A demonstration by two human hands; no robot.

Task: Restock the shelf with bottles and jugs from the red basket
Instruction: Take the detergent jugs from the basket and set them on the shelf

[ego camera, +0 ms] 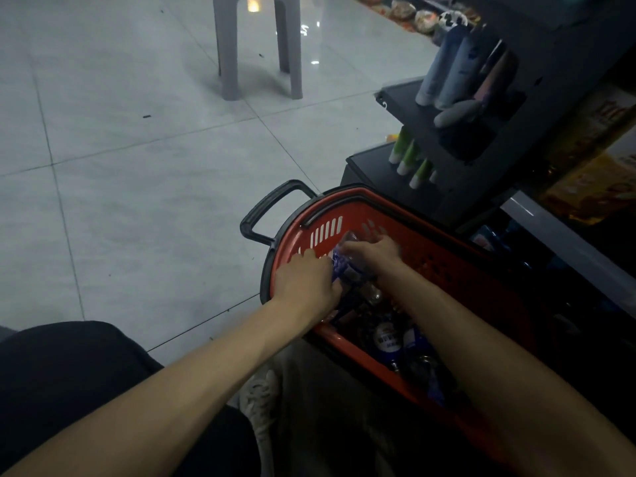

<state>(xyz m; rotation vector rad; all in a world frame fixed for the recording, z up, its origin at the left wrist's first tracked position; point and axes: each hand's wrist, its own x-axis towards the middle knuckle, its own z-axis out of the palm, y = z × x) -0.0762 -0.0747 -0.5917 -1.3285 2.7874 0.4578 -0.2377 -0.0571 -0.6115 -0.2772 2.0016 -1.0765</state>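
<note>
Hands [304, 282] [373, 251] grip glossy bottle [340, 264] in slotted basket [327, 232].

Red basket [457, 266], blue-label bottle [340, 266], grey stool [256, 46]

Basket [454, 270] on floor [137, 166] left of shelf [402, 94], bottles [389, 335] inside, stool [227, 56] behind.

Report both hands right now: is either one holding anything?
Left hand: grips the blue-labelled bottle lying in the red basket.
Right hand: fingers curled round the far end of the same bottle.
</note>
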